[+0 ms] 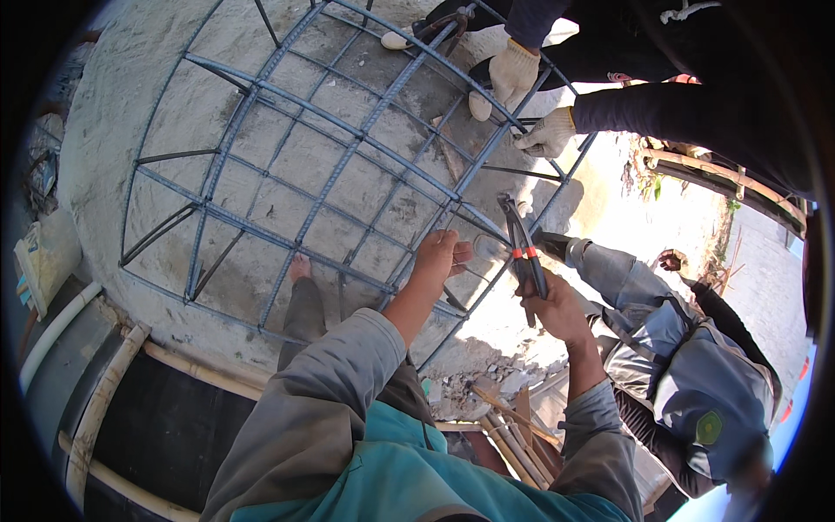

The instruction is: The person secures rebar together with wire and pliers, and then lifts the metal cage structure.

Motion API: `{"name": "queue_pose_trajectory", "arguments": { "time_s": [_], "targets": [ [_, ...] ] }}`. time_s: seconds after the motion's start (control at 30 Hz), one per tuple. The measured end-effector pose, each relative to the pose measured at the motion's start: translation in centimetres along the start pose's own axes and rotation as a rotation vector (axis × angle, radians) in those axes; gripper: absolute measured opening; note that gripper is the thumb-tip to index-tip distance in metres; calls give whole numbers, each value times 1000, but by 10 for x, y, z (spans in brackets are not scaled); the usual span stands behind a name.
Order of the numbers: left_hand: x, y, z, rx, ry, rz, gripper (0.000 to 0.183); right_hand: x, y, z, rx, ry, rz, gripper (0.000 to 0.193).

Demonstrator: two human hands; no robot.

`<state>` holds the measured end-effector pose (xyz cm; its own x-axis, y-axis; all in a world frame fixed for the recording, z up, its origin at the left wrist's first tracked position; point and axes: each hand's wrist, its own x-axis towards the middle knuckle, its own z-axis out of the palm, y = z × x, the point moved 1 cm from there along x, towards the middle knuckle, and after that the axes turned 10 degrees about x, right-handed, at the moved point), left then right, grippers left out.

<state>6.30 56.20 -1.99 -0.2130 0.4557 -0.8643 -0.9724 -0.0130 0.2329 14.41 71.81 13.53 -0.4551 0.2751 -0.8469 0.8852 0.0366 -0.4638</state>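
Note:
My right hand (557,309) is closed around pincers (519,239) with dark handles and red-orange bands; their jaws point up toward the steel bars. To its left, my left hand (439,257) is at the near right part of a rebar cage (361,135), its fingers loosely bent and apart. Thin wire shows beside these fingers, and I cannot tell whether they touch it. The cage is a grid of ribbed bars with crosspieces. At its far right side, a co-worker's two gloved hands (546,133) work at a bar junction.
A second person in grey clothes (713,383) is low at the right. Bamboo poles (100,409) and dark panels lie at the lower left. Wood scraps (522,444) and rubble are below the cage. My bare foot (300,267) is on the concrete (113,165) under the bars.

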Motion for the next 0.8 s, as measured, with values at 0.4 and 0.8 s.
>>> {"name": "queue_pose_trajectory", "arguments": {
  "time_s": [0.4, 0.8],
  "targets": [
    [-46, 12, -15, -24, -90, -49, 26, 91, -105, 6, -1569, -94, 156, 25],
    [-38, -16, -39, 683, -28, 381, 32, 113, -145, 35, -1672, -321, 286, 28]
  ]
}}
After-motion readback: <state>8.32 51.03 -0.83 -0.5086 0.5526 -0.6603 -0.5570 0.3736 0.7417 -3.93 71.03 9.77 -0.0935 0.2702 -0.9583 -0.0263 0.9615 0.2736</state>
